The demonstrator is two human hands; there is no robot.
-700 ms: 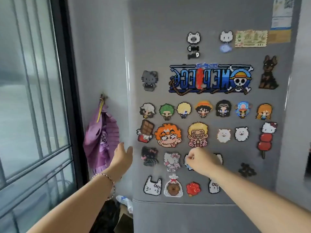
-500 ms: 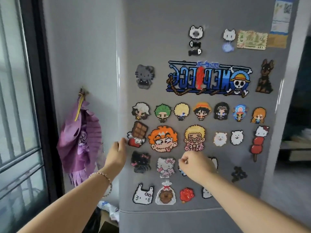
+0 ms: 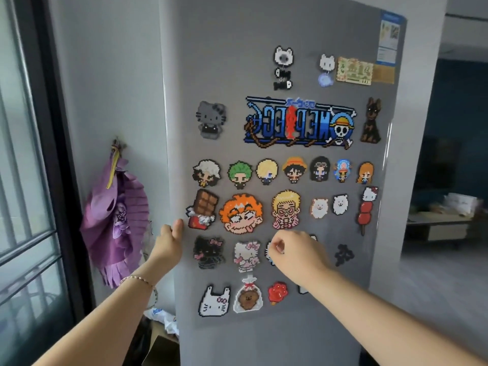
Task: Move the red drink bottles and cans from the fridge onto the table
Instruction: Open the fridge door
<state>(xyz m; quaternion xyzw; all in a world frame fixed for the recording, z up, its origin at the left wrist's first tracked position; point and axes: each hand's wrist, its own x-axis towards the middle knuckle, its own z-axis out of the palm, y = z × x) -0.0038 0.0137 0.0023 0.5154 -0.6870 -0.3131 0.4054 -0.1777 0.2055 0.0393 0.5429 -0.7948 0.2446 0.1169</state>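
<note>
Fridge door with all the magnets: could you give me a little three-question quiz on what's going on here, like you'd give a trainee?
1. True or false: the left hand grips the left edge of the fridge door.
2. The right hand is: A) flat against the door; B) curled, holding nothing; C) holding a red can.
3. Fill in: the purple ornament hangs on the wall to the ___ of the door.
Key: 1 true; 2 B; 3 left.
</note>
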